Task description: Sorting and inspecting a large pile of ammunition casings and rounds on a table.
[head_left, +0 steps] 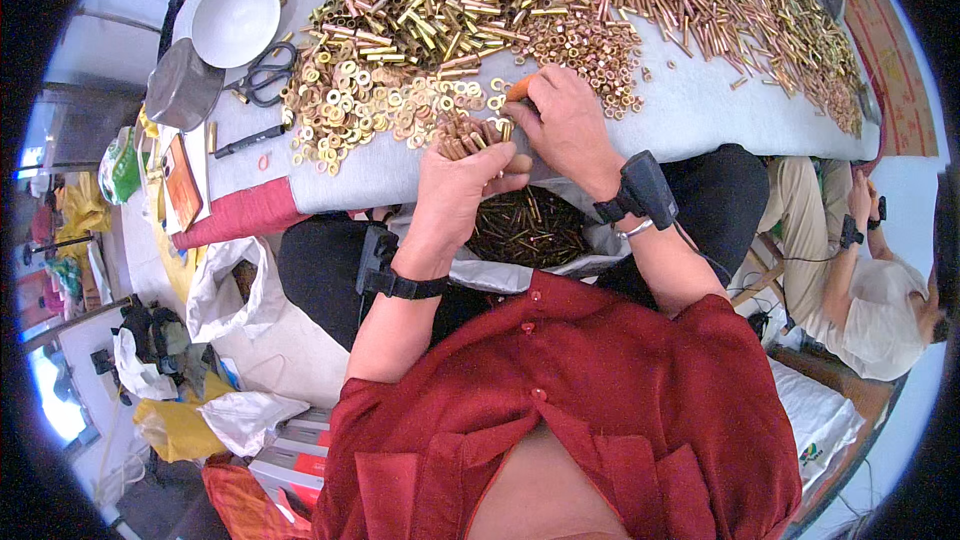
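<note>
My left hand [462,185] is closed around a bundle of short copper-coloured metal tubes [468,137], held upright just off the table's near edge. Right beside the bundle, my right hand [568,125] has its fingers drawn together, with an orange finger cover [519,89] on one fingertip. Whatever is between those fingers is too small to make out. Flat brass washers [345,105] lie spread just beyond my left hand. A heap of small nuts [600,50] sits beyond my right hand. Below both hands, a white sack [490,274] in my lap holds many thin, dark brassy metal pieces [530,225].
Loose metal tubes [420,10] are heaped across the far side of the table. At the left are a white bowl [235,20], a grey container [185,85], black scissors [265,80], a black pen [250,139] and a phone [182,185]. Another person [870,290] sits at the right.
</note>
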